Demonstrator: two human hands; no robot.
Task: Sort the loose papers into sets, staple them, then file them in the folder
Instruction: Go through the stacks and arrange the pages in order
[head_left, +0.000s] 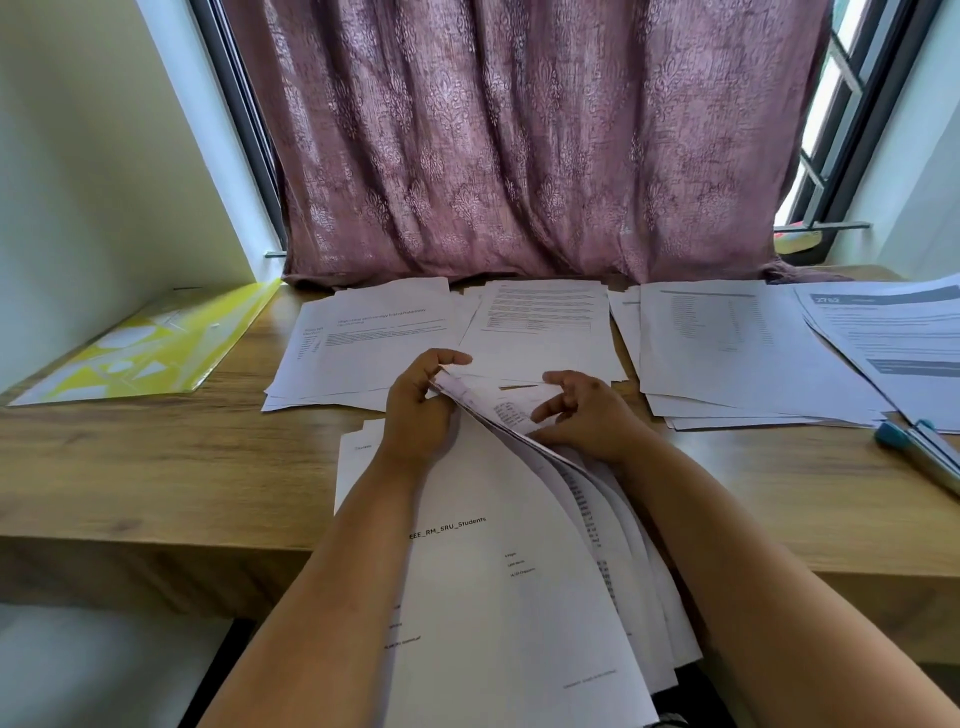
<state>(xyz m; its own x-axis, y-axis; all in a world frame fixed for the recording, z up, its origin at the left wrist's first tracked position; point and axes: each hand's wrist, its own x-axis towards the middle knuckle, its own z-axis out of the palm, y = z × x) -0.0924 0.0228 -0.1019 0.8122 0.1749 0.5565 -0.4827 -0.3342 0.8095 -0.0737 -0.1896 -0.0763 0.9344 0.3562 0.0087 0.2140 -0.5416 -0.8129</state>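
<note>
Both hands on near stack of white printed sheets (498, 571).
Left hand (415, 410) pinches lifted top pages at far edge; right hand (587, 415) half-open, fingers splayed on pages beneath.

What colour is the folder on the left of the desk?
Yellow-green with white geometric shapes; the folder shows in the head view.

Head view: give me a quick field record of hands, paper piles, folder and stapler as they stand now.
left hand: pinching the raised far edge of the near stack
right hand: fingers spread among its fanned sheets
sorted piles: four along the desk's far side, by the curtain
folder: yellow, flat at far left, apart from the papers
stapler: blue object at right edge, probably it; untouched
</note>
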